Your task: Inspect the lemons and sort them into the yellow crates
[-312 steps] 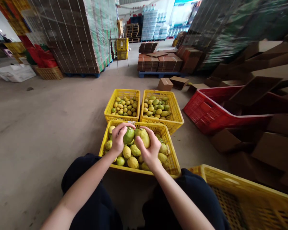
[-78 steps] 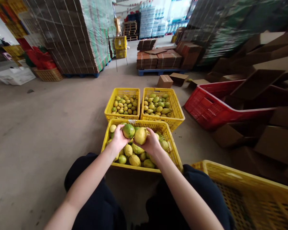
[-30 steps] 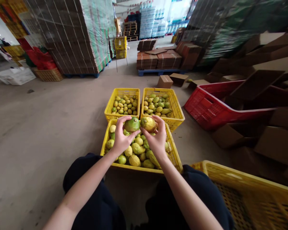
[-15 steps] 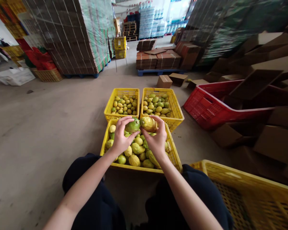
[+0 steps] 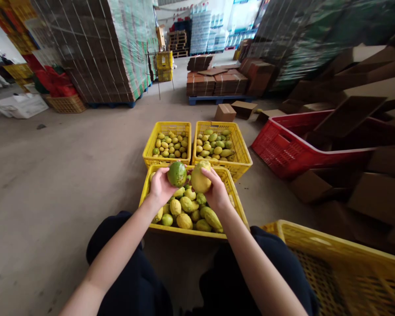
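Observation:
My left hand (image 5: 160,185) is closed round a green lemon (image 5: 177,174) with dark specks on its skin. A pale yellow lemon (image 5: 200,177) with a knobby end sits in the grip of my right hand (image 5: 216,190). Both fruits are side by side with a small gap between them. They are above the front yellow crate (image 5: 191,233), in which several yellow and green lemons (image 5: 184,220) lie loose. My hands hide part of that crate's contents.
Two more yellow crates (image 5: 146,153) with fruit stand just behind. A yellow crate (image 5: 335,245) is at my right knee. Farther right, a red crate (image 5: 276,153) stands among cardboard boxes (image 5: 378,197). Flattened cartons (image 5: 230,83) lie on a blue pallet ahead.
Both lemons have been turned in my fingers, so other sides of them now show. My hands have moved slightly down, and the fruits are a little farther apart.

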The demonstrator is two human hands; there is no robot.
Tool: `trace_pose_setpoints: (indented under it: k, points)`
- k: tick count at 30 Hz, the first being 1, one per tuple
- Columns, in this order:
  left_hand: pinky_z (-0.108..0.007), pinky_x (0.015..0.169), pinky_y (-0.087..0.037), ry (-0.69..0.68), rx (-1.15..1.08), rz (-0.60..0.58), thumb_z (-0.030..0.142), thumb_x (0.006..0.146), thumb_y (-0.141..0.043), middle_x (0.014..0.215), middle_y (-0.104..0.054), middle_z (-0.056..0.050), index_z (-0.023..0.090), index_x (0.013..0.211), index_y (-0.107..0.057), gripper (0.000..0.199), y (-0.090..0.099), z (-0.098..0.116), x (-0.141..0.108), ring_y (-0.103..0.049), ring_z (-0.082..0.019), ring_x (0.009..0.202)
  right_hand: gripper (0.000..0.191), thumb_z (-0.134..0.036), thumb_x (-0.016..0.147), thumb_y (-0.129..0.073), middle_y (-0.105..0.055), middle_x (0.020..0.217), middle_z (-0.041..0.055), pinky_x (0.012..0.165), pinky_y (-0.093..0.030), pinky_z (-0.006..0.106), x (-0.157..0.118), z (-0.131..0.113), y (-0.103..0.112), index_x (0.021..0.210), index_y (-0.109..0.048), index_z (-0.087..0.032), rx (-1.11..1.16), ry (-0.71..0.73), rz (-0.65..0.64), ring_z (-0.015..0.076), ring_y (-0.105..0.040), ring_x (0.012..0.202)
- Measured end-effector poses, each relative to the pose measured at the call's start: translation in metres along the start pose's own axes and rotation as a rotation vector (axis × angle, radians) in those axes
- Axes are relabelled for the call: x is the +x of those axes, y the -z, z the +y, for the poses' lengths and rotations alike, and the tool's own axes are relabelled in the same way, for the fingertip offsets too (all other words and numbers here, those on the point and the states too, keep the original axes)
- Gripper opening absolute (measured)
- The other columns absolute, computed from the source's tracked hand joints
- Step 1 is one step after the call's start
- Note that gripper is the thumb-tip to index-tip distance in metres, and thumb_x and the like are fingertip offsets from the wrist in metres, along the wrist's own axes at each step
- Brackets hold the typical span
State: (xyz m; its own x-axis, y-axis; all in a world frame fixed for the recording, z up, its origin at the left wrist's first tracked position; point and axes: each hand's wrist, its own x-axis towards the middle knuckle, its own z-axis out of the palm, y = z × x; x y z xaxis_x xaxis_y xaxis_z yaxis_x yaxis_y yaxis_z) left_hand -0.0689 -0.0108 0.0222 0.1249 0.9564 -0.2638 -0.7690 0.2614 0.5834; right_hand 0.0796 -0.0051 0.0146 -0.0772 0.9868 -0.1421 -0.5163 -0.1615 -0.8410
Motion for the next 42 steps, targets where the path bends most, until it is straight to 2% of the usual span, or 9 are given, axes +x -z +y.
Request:
trace_pose_setpoints:
  k: [4, 7, 11, 16, 22, 27, 33, 38, 42]
  points:
    - [-0.03, 0.069, -0.06, 0.106, -0.081, 0.094, 0.036, 0.089, -0.054, 0.087, -0.07, -0.008, 0.016, 0.104, -0.064, 0.027, -0.001, -0.001, 0.003, -0.07, -0.021, 0.082, 0.026, -0.036, 0.066, -0.073, -0.062, 0.065, -0.003, 0.035, -0.043, 0.025, 0.0, -0.001, -0.001, 0.082, -0.058, -0.022, 0.015, -0.045, 0.006, 0.0153, -0.058, 0.049]
    - [-0.022, 0.057, -0.056, 0.179, -0.112, 0.088, 0.04, 0.088, -0.056, 0.082, -0.068, -0.006, 0.016, 0.105, -0.062, 0.03, 0.003, -0.001, 0.008, -0.068, -0.016, 0.073, 0.019, -0.037, 0.071, -0.069, -0.062, 0.062, -0.0015, 0.036, -0.045, 0.026, 0.001, -0.002, -0.002, 0.078, -0.059, -0.022, 0.053, -0.095, 0.093, 0.016, -0.059, 0.048]
    - [-0.023, 0.052, -0.053, 0.157, -0.118, 0.086, 0.042, 0.087, -0.051, 0.083, -0.068, -0.008, 0.016, 0.103, -0.062, 0.032, 0.008, -0.003, 0.01, -0.063, -0.015, 0.065, 0.011, -0.033, 0.079, -0.062, -0.065, 0.064, 0.0003, 0.046, -0.054, 0.028, 0.004, -0.004, -0.002, 0.077, -0.061, -0.023, 0.14, -0.173, 0.26, 0.0173, -0.063, 0.056]
    - [-0.022, 0.052, -0.048, 0.11, -0.049, 0.144, 0.041, 0.088, -0.047, 0.085, -0.068, -0.008, 0.017, 0.097, -0.062, 0.03, 0.006, -0.003, 0.008, -0.061, -0.014, 0.063, 0.011, -0.031, 0.081, -0.062, -0.065, 0.06, -0.0009, 0.053, -0.057, 0.029, 0.007, -0.005, -0.001, 0.075, -0.063, -0.022, 0.152, -0.229, 0.339, 0.0171, -0.064, 0.056]
    - [-0.023, 0.059, -0.053, 0.099, -0.03, 0.286, 0.039, 0.088, -0.052, 0.082, -0.066, -0.007, 0.017, 0.105, -0.061, 0.029, 0.013, -0.001, 0.012, -0.066, -0.016, 0.071, 0.018, -0.034, 0.085, -0.059, -0.065, 0.058, -0.0009, 0.044, -0.051, 0.025, 0.014, -0.004, 0.007, 0.075, -0.061, -0.019, 0.213, -0.247, 0.296, 0.0131, -0.059, 0.044]
    - [-0.032, 0.069, -0.06, 0.159, -0.042, 0.305, 0.032, 0.09, -0.049, 0.085, -0.07, -0.009, 0.017, 0.106, -0.062, 0.026, 0.021, -0.005, 0.014, -0.071, -0.022, 0.084, 0.025, -0.034, 0.092, -0.046, -0.066, 0.058, 0.0026, 0.044, -0.051, 0.027, 0.016, -0.002, 0.011, 0.08, -0.063, -0.019, 0.166, -0.412, 0.266, 0.0163, -0.061, 0.046]
    - [-0.034, 0.071, -0.06, 0.118, -0.015, 0.4, 0.027, 0.09, -0.051, 0.085, -0.07, -0.004, 0.022, 0.095, -0.061, 0.012, 0.015, -0.004, 0.01, -0.069, -0.02, 0.084, 0.015, -0.035, 0.085, -0.061, -0.066, 0.061, 0.0002, 0.045, -0.053, 0.027, 0.011, -0.001, 0.007, 0.081, -0.063, -0.021, 0.172, -0.385, 0.221, 0.0156, -0.061, 0.05]
    - [-0.032, 0.072, -0.059, 0.097, -0.036, 0.369, 0.029, 0.079, -0.07, 0.082, -0.068, -0.002, 0.02, 0.086, -0.059, 0.016, 0.011, -0.002, 0.009, -0.067, -0.017, 0.076, 0.01, -0.028, 0.081, -0.065, -0.066, 0.061, 0.001, 0.042, -0.052, 0.024, 0.01, -0.001, 0.005, 0.08, -0.063, -0.018, 0.199, -0.409, 0.253, 0.0151, -0.061, 0.051]
    - [-0.03, 0.065, -0.058, 0.202, -0.087, 0.344, 0.028, 0.086, -0.056, 0.078, -0.068, -0.005, 0.02, 0.095, -0.062, 0.014, 0.015, -0.004, 0.011, -0.068, -0.018, 0.072, 0.02, -0.033, 0.087, -0.055, -0.069, 0.063, 0.0052, 0.047, -0.053, 0.026, 0.011, -0.002, 0.005, 0.079, -0.065, -0.017, 0.211, -0.396, 0.244, 0.0167, -0.063, 0.052]
